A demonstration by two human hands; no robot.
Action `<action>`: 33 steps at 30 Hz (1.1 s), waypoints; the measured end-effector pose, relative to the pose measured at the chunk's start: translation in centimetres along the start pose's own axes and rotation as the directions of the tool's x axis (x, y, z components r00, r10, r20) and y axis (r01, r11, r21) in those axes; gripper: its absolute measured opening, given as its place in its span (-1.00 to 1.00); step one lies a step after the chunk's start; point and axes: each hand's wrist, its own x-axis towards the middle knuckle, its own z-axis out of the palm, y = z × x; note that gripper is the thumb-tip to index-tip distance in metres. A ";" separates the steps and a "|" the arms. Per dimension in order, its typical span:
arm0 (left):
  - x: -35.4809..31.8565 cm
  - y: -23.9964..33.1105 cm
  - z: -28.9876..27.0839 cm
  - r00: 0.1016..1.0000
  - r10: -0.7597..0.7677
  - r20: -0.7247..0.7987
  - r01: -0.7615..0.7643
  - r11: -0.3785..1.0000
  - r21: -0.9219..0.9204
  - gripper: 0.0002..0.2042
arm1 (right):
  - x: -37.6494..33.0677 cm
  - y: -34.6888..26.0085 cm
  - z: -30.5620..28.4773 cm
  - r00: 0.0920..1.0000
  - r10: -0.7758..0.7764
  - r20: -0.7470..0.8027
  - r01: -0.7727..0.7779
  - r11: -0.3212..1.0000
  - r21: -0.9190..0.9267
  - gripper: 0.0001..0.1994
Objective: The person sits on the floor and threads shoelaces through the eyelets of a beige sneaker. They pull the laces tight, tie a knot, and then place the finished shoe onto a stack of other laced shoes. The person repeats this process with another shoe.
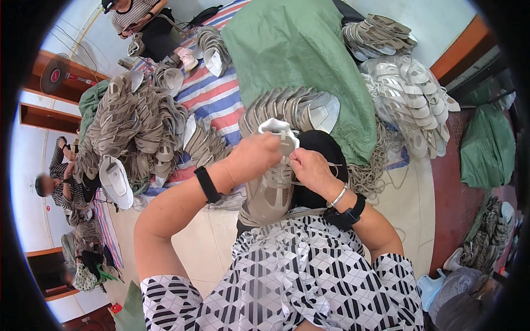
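Note:
A beige mesh shoe upper [268, 199] lies along my lap, its opening and white-lined collar pointing away from me. A pale shoelace [334, 164] runs across its front and sticks out beside my right hand. My left hand [258, 156] is closed at the left side of the tongue; its fingertips are hidden, so what it pinches cannot be seen. Just across the tongue, my right hand [314, 172] pinches the lace by the upper's right edge. Both hands are close together, touching the upper around its top eyelets.
Beyond my hands sits a row of nested shoe uppers [290, 105] against a large green sack [292, 49]. A heap of uppers [135, 118] rests on the striped sheet [212, 99] at left. Loose laces [369, 171] lie at right near bagged uppers [406, 102]. Other people sit at far left.

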 end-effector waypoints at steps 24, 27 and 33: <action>-4.7 -1.1 2.3 0.932 -0.095 -0.349 0.171 0.966 0.195 -0.87 | -1.0 -1.0 -3.3 0.957 0.119 0.264 -0.196 0.938 0.286 -0.70; -5.4 -1.9 2.4 0.914 -0.248 -0.321 0.308 0.939 0.153 -0.84 | -1.2 1.4 -1.0 0.966 -0.209 -0.149 0.224 0.970 0.091 -0.73; -10.2 -0.8 5.3 0.944 -0.197 -0.265 0.233 0.966 0.110 -0.81 | -1.1 0.2 -4.0 0.997 0.070 -0.025 -0.060 0.950 0.305 -0.81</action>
